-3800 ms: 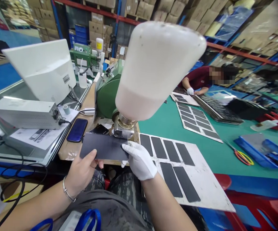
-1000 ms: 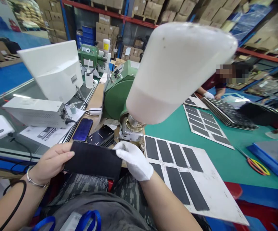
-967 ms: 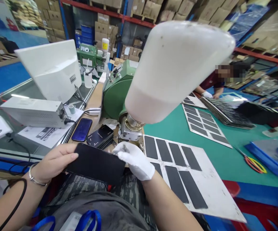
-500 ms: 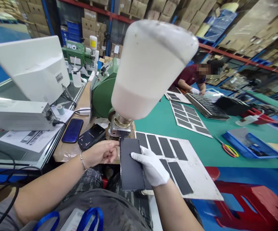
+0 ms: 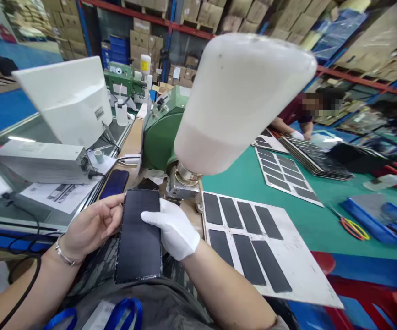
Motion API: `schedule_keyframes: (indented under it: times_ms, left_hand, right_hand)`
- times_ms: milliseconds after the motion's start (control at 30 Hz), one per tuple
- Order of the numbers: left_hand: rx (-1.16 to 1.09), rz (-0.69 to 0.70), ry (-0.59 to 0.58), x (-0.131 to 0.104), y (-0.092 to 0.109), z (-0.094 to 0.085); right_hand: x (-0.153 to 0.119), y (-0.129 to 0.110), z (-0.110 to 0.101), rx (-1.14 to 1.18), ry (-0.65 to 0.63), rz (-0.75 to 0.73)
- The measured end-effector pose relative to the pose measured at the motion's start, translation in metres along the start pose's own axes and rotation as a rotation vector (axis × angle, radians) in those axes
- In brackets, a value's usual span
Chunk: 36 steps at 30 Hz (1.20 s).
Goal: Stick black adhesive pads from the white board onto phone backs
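A black rectangular panel (image 5: 138, 247) with rough, glue-like edges is held upright in front of my lap. My right hand (image 5: 177, 231), in a white glove, grips its right side, with the thumb lying across the face. My bare left hand (image 5: 93, 224) has its fingers curled against the panel's upper left edge; some fingertips are hidden. Behind the hands stands a green machine (image 5: 162, 135), topped by a large white bottle (image 5: 229, 105) part-filled with liquid. To the right lies a white board (image 5: 297, 256) carrying several black panels in rows.
A dark blue phone (image 5: 115, 183) lies left of the machine. Farther left are a white monitor (image 5: 71, 101) and a grey box (image 5: 43, 162) with cables. Scissors (image 5: 351, 227) and a blue tray (image 5: 377, 220) lie on the green table (image 5: 308, 224). Across it a person works.
Both hands have come away from the machine head, toward my body and left, with the panel. My left fingers have shifted to the panel's left edge. The camera view has turned left.
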<state>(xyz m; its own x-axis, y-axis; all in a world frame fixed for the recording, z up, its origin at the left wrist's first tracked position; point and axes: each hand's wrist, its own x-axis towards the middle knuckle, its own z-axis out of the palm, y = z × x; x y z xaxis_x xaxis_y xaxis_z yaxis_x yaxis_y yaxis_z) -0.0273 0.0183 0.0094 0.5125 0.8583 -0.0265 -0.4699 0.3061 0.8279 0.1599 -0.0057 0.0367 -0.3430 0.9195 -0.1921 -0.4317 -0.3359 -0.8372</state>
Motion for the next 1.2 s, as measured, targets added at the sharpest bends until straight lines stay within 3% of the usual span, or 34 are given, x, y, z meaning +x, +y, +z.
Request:
schedule_keyframes:
  times_ms: [100,167,233,300,367,433,567,633,733,867,967,1100,1200]
  left_hand:
    - [0.003,0.012,-0.017,-0.011,0.001,-0.007]
    - [0.034,0.01,-0.039,-0.012,-0.003,-0.008]
    - [0.106,0.015,-0.065,-0.009,-0.009,-0.006]
    - [0.231,0.018,-0.073,0.001,-0.016,-0.005]
    - [0.453,-0.007,-0.015,0.015,-0.023,-0.008]
    - [0.792,-0.004,0.088,0.033,-0.031,-0.016]
    - [1.527,0.165,0.145,0.073,-0.05,-0.038]
    - [1.738,0.166,0.131,0.088,-0.059,-0.045]
    - [1.855,0.117,0.113,0.101,-0.066,-0.044]
    - [1.897,0.07,0.136,0.108,-0.065,-0.034]
    - [1.881,0.018,0.163,0.114,-0.063,-0.032]
    - [1.848,-0.027,0.188,0.122,-0.062,-0.035]
    - [1.817,-0.013,0.196,0.123,-0.06,-0.038]
  right_hand:
    - [0.004,0.003,0.002,-0.085,-0.079,-0.027]
    - [-0.002,0.001,-0.007,-0.185,-0.132,-0.036]
    - [-0.013,-0.004,-0.03,-0.324,-0.172,-0.013]
    - [-0.03,-0.014,-0.068,-0.54,-0.131,0.03]
    - [-0.054,-0.032,-0.119,-0.867,0.048,0.087]
    - [-0.086,-0.054,-0.179,-1.265,0.433,0.189]
    - [-0.17,-0.096,-0.284,-1.405,0.81,0.314]
    - [-0.21,-0.103,-0.32,-1.439,0.936,0.392]
    - [-0.248,-0.095,-0.355,-1.461,1.026,0.495]
    - [-0.263,-0.076,-0.379,-1.486,1.117,0.576]
    - [-0.26,-0.072,-0.383,-1.506,1.215,0.575]
    - [-0.239,-0.077,-0.369,-1.501,1.258,0.459]
    - [-0.208,-0.079,-0.342,-1.494,1.196,0.304]
